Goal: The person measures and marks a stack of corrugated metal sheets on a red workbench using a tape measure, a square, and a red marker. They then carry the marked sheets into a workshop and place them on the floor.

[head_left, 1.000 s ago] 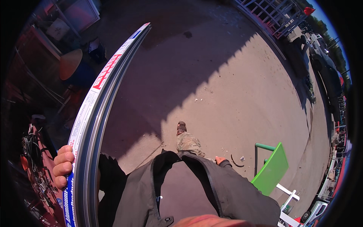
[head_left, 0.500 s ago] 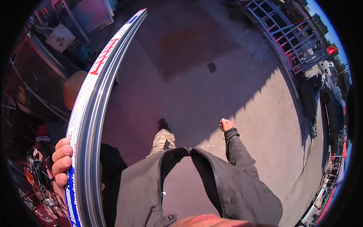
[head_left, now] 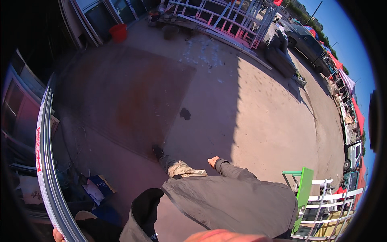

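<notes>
A long bundle of ridged silver aluminium profiles [head_left: 52, 161] in printed white film runs up along the left side of the view. The fingertips of my left hand [head_left: 58, 235] curl round its edge at the lower left; the rest of that hand is out of view. My right hand [head_left: 213, 161] hangs in front of me over the pavement, its fingers curled closed, and I cannot make out whether anything is in them. Both arms wear dark jacket sleeves. A camouflage trouser leg [head_left: 181, 168] and a dark shoe show ahead, in mid-step.
A rusty-brown plate or patch [head_left: 149, 84] lies on the shaded concrete ahead. White metal frames [head_left: 229, 20] and a red bucket [head_left: 118, 33] stand beyond it. Framed panels [head_left: 18, 105] lean at left. A green post [head_left: 304, 193] with white rails rises at right; vehicles stand farther off.
My view has turned to the right, bringing the green post and rails in. The profiles and my left hand now sit farther left in the picture. My right hand has swung lower and left.
</notes>
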`<move>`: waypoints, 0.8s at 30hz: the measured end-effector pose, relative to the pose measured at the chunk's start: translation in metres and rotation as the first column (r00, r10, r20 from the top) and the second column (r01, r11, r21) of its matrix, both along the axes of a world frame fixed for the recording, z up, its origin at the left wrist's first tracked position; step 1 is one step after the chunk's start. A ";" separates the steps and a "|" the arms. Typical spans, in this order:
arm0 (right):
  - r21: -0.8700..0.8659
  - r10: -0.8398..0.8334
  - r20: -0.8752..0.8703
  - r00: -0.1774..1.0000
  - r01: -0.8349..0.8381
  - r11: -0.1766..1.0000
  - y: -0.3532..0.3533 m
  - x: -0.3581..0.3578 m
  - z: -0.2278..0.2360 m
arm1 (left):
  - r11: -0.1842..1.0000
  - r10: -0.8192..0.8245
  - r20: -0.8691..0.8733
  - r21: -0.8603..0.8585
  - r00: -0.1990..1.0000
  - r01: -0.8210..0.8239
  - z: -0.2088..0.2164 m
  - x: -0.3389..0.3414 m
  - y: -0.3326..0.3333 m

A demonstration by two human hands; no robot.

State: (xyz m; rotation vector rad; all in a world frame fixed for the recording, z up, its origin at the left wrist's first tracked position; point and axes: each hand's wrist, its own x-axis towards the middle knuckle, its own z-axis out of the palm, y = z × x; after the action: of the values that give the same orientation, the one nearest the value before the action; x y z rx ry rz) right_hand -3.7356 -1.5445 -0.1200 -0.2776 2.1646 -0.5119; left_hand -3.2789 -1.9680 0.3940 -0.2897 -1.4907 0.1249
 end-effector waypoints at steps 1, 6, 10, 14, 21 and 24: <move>0.039 0.026 -0.086 0.996 -0.022 0.999 -0.035 -0.012 -0.005 | 0.999 0.022 -0.051 0.046 0.998 -0.020 -0.003 -0.015 -0.025; -0.095 0.207 -0.171 0.963 -0.225 0.970 -0.289 -0.094 0.078 | 0.990 0.128 -0.014 0.056 0.992 -0.127 0.054 -0.096 -0.130; -0.353 0.135 -0.128 0.983 -0.172 0.920 -0.472 -0.154 0.148 | 0.993 0.118 0.101 0.000 0.988 -0.118 0.081 -0.164 -0.236; -0.480 0.230 -0.323 0.918 -0.369 0.796 -0.646 -0.184 0.181 | 0.936 0.323 0.272 0.053 0.907 -0.349 0.064 -0.173 -0.337; -0.314 0.207 -0.159 0.965 -0.249 0.916 -0.771 -0.237 0.097 | 0.713 0.474 0.574 0.195 0.667 -0.674 0.066 -0.193 -0.531; -0.179 0.166 0.049 0.985 -0.155 0.972 -0.801 -0.238 0.088 | 0.679 0.476 0.559 0.258 0.679 -0.687 0.076 -0.208 -0.609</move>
State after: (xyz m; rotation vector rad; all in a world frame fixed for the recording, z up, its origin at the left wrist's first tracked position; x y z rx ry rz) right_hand -3.9735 -2.3458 -0.0323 -0.5218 2.0177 -0.6105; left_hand -3.4869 -2.5772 0.4696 0.6256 -1.9878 0.2465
